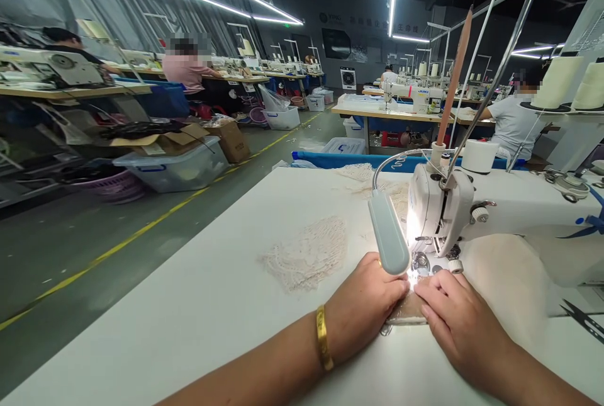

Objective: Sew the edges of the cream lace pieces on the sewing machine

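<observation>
A white sewing machine stands at the right, its lamp shining on the needle area. Below the needle lies a small beige fabric piece with a pale lower edge. My left hand, with a gold bracelet at the wrist, rests at the left side of this piece, fingers bent and pressed together. On the right side, my right hand lies on the piece with its fingers closed together, thumb on the near edge. The lamp partly covers my left fingertips. A lace piece lies flat left of the machine.
More lace lies at the table's back edge. Black thread snips are at the right, beside a pale cloth. A thread stand rises behind the machine. Other people sit at machines farther back; plastic bins stand on the floor at left.
</observation>
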